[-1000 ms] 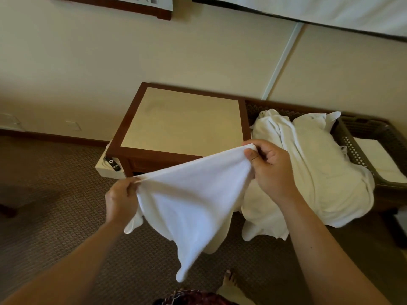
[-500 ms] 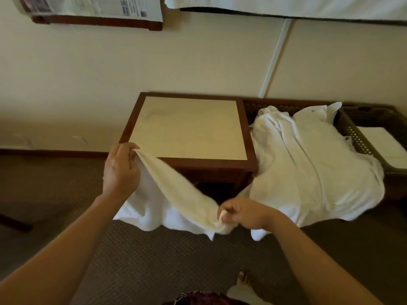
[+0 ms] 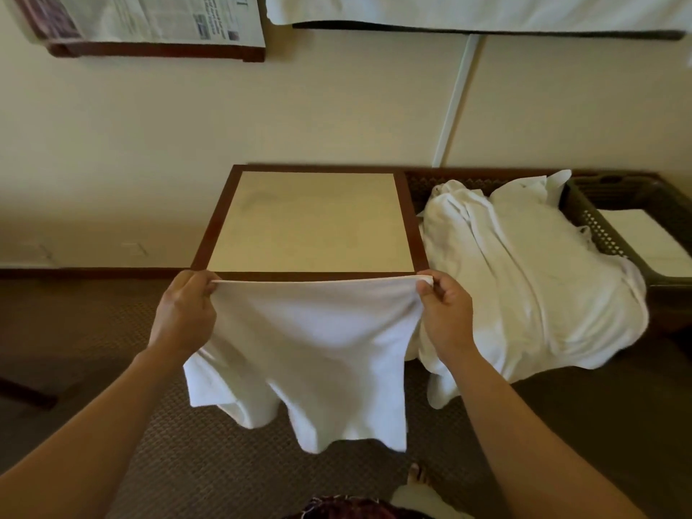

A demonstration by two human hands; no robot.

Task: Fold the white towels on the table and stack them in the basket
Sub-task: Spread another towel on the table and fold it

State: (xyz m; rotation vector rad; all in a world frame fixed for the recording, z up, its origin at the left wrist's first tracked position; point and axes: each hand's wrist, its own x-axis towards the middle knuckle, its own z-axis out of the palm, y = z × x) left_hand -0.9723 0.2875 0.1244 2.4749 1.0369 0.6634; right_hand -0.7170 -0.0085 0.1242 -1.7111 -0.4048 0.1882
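Right now a white towel (image 3: 314, 354) hangs spread between the person's two hands, its top edge pulled taut in front of the near rim of the desk (image 3: 310, 222). The left hand (image 3: 185, 312) pinches the towel's upper left corner in a closed grip; the right hand (image 3: 445, 312) pinches the upper right corner the same way. Below both grips the cloth drapes loosely toward the carpet (image 3: 93, 331). Just right of the desk a heap of unfolded white towels (image 3: 531, 279) spills downward, and beyond it a brown basket (image 3: 584, 204) holds a folded towel (image 3: 648, 245).
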